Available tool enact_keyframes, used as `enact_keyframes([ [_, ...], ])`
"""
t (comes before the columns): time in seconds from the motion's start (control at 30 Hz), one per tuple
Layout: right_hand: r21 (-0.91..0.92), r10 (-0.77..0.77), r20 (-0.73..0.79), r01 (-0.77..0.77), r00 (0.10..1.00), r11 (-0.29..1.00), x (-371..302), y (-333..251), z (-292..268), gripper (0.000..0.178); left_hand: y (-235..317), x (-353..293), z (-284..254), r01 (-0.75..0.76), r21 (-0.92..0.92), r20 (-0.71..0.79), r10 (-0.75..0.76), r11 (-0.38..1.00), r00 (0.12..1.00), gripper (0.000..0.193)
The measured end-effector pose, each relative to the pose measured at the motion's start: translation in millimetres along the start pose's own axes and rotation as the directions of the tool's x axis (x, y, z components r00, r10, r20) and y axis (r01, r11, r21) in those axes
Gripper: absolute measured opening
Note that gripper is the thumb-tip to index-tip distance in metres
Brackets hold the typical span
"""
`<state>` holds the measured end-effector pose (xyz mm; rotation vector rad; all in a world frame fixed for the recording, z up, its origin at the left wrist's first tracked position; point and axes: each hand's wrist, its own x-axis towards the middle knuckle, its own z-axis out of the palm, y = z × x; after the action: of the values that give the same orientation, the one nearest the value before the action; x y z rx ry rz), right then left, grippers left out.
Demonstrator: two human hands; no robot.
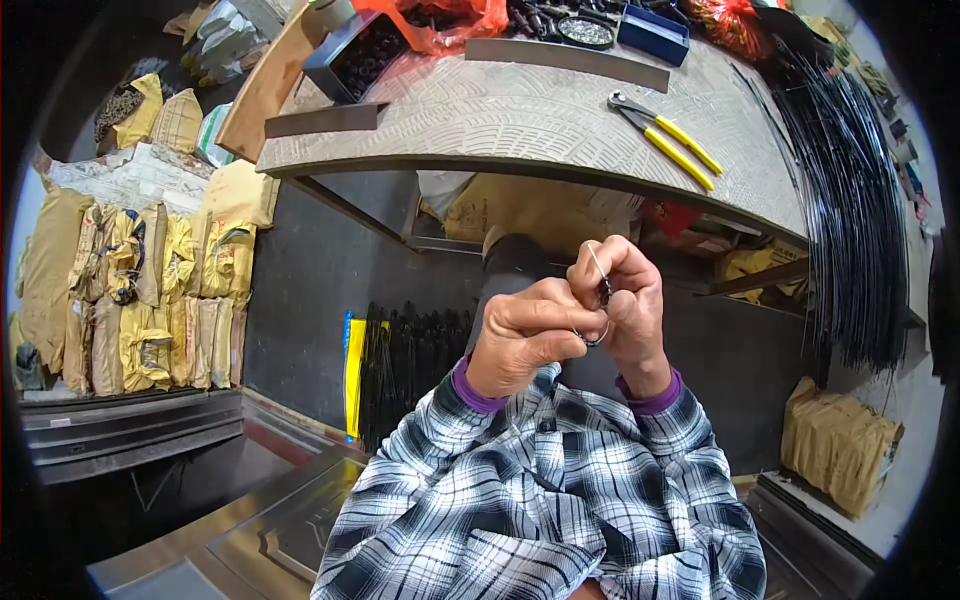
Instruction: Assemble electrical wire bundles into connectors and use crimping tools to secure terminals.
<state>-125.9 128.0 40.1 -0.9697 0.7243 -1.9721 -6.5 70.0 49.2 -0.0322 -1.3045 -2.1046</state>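
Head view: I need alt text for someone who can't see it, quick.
Both hands, left hand and right hand, meet close together, pinching a thin wire and a small metal ring between the fingers. Beyond them, a workbench holds yellow-handled pliers; a bundle of black rods hangs at right.

In front of me stands a counter [520, 110] with a grey, patterned top and a curved front edge. On it lie yellow-handled pliers [668, 140], two flat metal strips [566, 60], a blue box [652, 30] and an orange plastic bag [450, 20]. A thick bundle of black wires [850, 200] hangs over its right end. The floor [320, 280] beneath is dark. To my left, yellow-brown paper packages [150, 290] are stacked in rows; another package [838, 440] sits at my right.
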Motion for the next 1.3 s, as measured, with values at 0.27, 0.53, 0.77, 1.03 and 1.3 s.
enact_keyframes([
  [0.27,-0.181,-0.198,-0.220,0.159,0.955,0.971,7,-3,20,0.023,-2,9,-3,-0.172,0.056,-0.256,0.181,0.983,0.950,0.021],
  [0.53,-0.219,0.438,0.199,-0.395,0.877,0.892,65,-13,-11,0.029,18,18,-32,0.077,0.114,-0.336,-0.034,0.990,0.941,0.025],
  [0.77,-0.724,0.353,0.447,0.100,0.822,0.683,215,33,-9,0.039,37,17,-71,0.122,0.234,-0.210,-0.072,0.965,0.975,0.015],
  [1.03,-0.910,0.071,0.411,0.414,0.909,-0.036,354,175,17,0.049,28,16,-80,0.048,0.127,-0.106,-0.034,0.991,0.994,0.025],
  [1.3,-0.841,0.077,0.492,0.497,0.867,-0.216,361,179,-9,0.043,30,23,-91,0.072,0.076,-0.042,-0.069,0.994,0.997,0.026],
])
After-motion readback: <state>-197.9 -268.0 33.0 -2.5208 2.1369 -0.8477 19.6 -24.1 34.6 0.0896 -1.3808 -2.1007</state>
